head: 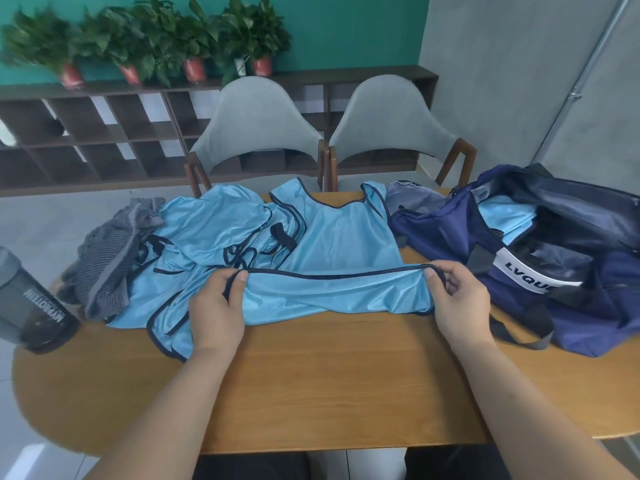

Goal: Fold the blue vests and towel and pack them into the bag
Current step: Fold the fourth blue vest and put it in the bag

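Head view over a wooden table. At centre, 1 blue vest laid flat, neckline toward the far edge, near part turned back over itself, navy-trimmed hem stretched straight between both hands. Left hand clamped on the left end of that hem, thumb on top and fingers curled round the trim. Right hand pinching the right end in the same way, thumb against the trim, other fingers curled beneath. To the left, touching the spread vest, a loose unfolded heap of vests in the same blue, with 1 edge trailing toward the near side. Farther left, against that heap, a crumpled grey striped towel. At the table's left end, a dark translucent shaker bottle, contents not discernible. On the right end, a navy bag with its main compartment unzipped and gaping. Inside it, folded blue cloth of the vests' colour, number of pieces not discernible. Across the bag's front, a white band lettered "LVQUE". Below it, a grey strap trailing toward the near edge. Bag just beside the right hand, apart from it. Behind the table, 2 grey chairs, a low dark open shelf, and potted plants in red pots along its top.
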Action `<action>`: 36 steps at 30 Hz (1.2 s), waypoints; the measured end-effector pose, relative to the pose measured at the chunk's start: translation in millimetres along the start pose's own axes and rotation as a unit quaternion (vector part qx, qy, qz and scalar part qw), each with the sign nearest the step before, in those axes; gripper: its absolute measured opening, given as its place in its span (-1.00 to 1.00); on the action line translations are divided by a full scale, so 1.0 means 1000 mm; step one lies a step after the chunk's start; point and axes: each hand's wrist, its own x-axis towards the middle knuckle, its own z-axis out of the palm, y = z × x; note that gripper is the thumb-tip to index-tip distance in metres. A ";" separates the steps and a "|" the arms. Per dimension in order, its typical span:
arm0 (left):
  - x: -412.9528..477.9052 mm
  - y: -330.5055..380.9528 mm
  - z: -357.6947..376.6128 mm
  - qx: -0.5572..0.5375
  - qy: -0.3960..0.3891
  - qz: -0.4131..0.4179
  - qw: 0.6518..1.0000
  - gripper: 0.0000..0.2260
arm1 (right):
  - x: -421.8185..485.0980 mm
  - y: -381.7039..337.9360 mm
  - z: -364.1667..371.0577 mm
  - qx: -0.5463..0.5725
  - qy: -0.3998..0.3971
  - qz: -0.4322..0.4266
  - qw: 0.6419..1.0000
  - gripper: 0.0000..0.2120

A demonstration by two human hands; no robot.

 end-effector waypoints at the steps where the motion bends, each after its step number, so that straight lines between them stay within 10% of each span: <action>1: 0.000 0.001 -0.001 0.003 -0.006 0.002 1.000 -0.73 | 0.000 -0.001 0.000 -0.009 0.005 -0.003 1.000 -0.92; 12: 0.011 0.039 -0.023 -0.069 -0.051 -0.004 0.996 -0.81 | 0.017 -0.035 -0.017 -0.005 0.008 -0.007 1.000 -0.87; 21: 0.097 0.119 -0.097 0.050 -0.178 0.157 0.970 -0.91 | 0.112 -0.139 -0.073 -0.131 -0.067 -0.091 0.985 -0.90; 36: 0.162 0.269 -0.165 0.273 0.023 0.175 0.946 -0.84 | 0.148 -0.297 -0.114 -0.187 0.009 -0.181 0.966 -0.87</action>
